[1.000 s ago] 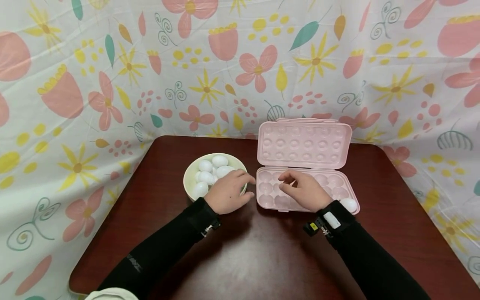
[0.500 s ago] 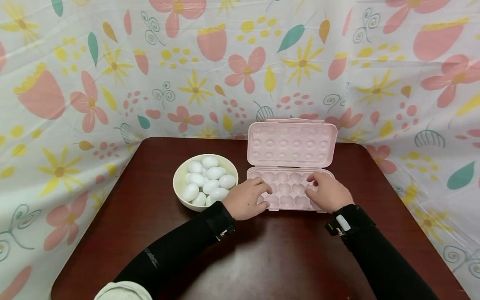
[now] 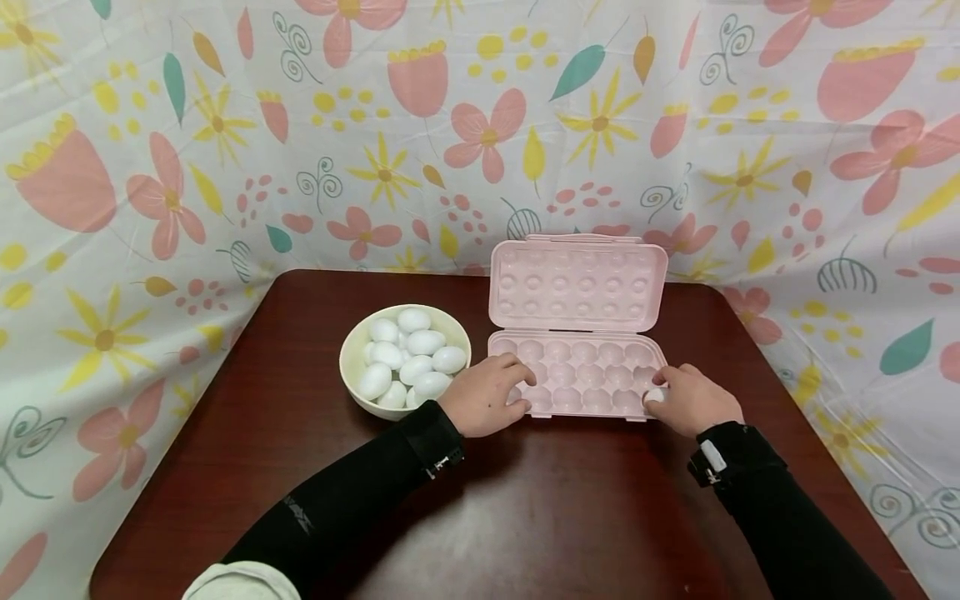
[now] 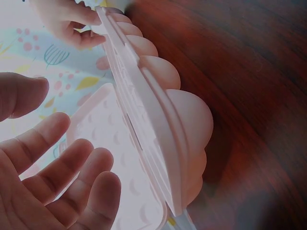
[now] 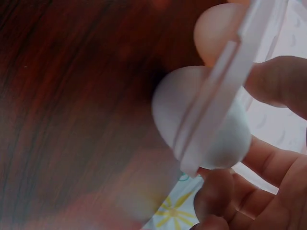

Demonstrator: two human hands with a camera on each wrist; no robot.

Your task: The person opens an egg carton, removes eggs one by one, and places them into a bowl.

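Note:
A white egg (image 5: 232, 136) sits in the near right corner cup of a pink egg tray (image 3: 577, 375). My right hand (image 3: 697, 400) has its thumb and fingers around this egg, which is partly covered in the head view. At the tray's near left corner, my left hand (image 3: 483, 396) hovers with relaxed, slightly bent fingers and nothing between them. The left wrist view shows those fingers (image 4: 62, 163) spread apart beside the tray. Behind, the tray's pink lid (image 3: 577, 285) stands open with its dimpled inside showing.
A cream bowl (image 3: 351, 385) holding several white eggs (image 3: 425, 342) stands left of the tray. Both rest on a dark red-brown table (image 3: 525, 517). A flower-printed curtain (image 3: 480, 200) hangs behind the table and along its sides.
My right hand has moved right, from over the tray's middle to the egg at its near right corner. My left hand has shifted from beside the bowl to the tray's left end. The view has turned slightly.

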